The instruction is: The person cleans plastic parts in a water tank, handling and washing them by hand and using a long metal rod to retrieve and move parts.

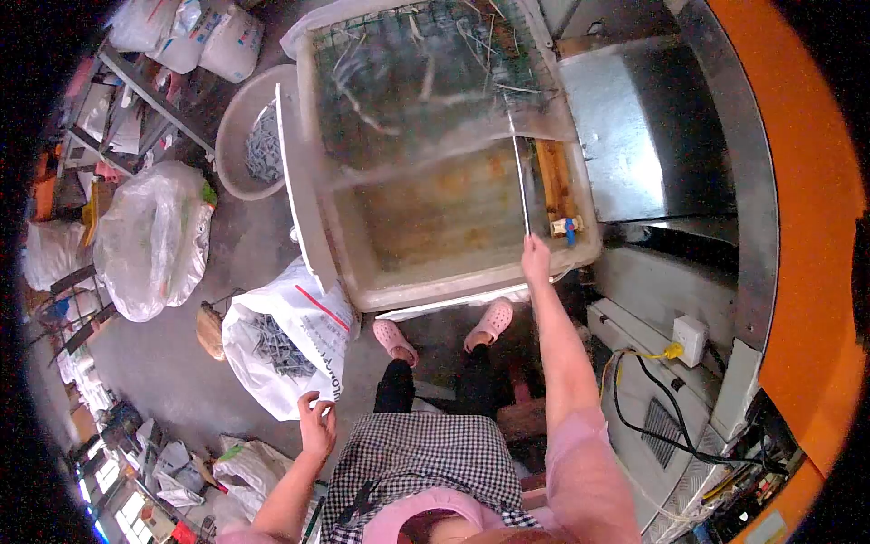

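My right hand (536,258) is closed around the near end of a long thin rod (520,172). The rod reaches away over a large tub of water (353,298), its far end by pale thin pieces near the tub's far right. My left hand (317,424) is at the near rim of a white woven bag (313,313), fingers bent over the edge and seemingly pinching it. Small grey parts (283,349) lie inside that bag. A cloudy sheet or water line (435,145) crosses the tub, with dark netting beyond it.
A round basin (227,150) with grey pieces stands left of the tub. A clear plastic bag (154,240) sits farther left. On the right are a metal chute (616,136), an orange machine frame (816,272), and a socket (690,340) with black cables. A blue-handled valve (569,227) sits at the tub's right.
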The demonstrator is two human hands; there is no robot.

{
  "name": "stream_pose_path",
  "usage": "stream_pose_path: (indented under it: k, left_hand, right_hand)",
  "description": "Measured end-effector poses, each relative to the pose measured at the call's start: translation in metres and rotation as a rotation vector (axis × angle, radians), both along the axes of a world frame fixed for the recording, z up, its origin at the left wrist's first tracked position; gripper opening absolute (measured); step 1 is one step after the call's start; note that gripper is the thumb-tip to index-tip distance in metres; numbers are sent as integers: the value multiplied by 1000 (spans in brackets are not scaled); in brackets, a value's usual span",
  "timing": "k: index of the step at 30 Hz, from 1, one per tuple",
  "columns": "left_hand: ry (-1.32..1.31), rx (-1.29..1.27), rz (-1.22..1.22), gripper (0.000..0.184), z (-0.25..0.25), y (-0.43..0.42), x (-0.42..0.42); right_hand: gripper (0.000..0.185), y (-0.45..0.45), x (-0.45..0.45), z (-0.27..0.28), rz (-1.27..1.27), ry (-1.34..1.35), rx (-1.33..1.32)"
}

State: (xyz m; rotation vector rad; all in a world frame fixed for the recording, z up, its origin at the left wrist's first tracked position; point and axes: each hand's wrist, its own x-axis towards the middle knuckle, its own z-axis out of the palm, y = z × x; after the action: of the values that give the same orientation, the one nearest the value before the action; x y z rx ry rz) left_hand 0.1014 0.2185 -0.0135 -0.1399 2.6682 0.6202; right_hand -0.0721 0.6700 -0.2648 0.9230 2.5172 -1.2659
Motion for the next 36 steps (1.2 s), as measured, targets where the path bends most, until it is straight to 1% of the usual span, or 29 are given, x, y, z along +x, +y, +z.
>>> stream_pose_path:
  k: [1,2,4,6,8,10,13,17,19,21,22,24,26,28,30,32,33,34,35,36]
  left_hand:
    - [-5,-11,-20,16,2,1,-1]
    - [-10,-21,-41,15,2,2,-3]
    - [-14,-10,-23,16,-1,3,-3]
    - [-11,4,-12,16,-2,1,-7]
    - [16,12,-26,16,-2,1,-7]
    - [5,13,-43,16,4,6,-10]
    - [-8,3,-69,18,4,11,-12]
    - [-6,24,-68,17,-5,14,-9]
    - [1,19,-65,17,-3,17,-11]
    - [10,14,-61,17,0,19,-14]
    - [14,-7,-76,17,2,18,-13]
    - [21,-26,-91,17,2,17,-11]
    - [-7,-1,-23,16,-1,14,-7]
    - [14,-23,-52,17,-2,10,-6]
    - [39,-33,-78,17,0,11,-6]
    - [36,-44,-86,17,4,12,-3]
    - [42,-45,-77,17,0,9,2]
    - [-43,60,83,16,-7,3,10]
    - [-79,116,167,15,-5,3,11]
    - [-110,169,255,15,1,6,9]
  right_hand:
    - [30,2,-10,-3,51,-13,-35]
    - [30,3,-12,-11,51,-16,-39]
    - [28,4,-11,-22,-28,34,-91]
    - [27,2,22,-21,-40,151,-32]
    - [33,-3,67,10,-13,47,94]
    - [36,-6,97,42,-41,-54,83]
    - [34,-5,104,62,-87,-31,17]
    - [35,5,70,15,-16,-43,115]
    - [36,4,41,12,-37,-105,-72]
    - [37,3,17,-9,-59,22,3]
    - [37,4,7,-16,-57,18,0]
    - [39,6,-12,-22,-48,91,34]
    - [39,11,-19,-22,-35,88,68]
    - [39,9,-17,-18,-23,86,103]
    - [38,5,5,-4,-51,56,14]
    - [37,0,29,19,-30,-77,-60]
    - [31,-2,46,16,-16,39,82]
    - [25,-6,64,4,-1,158,219]
    - [25,-9,76,-8,9,168,215]
    - [20,-13,79,-1,-63,79,-40]
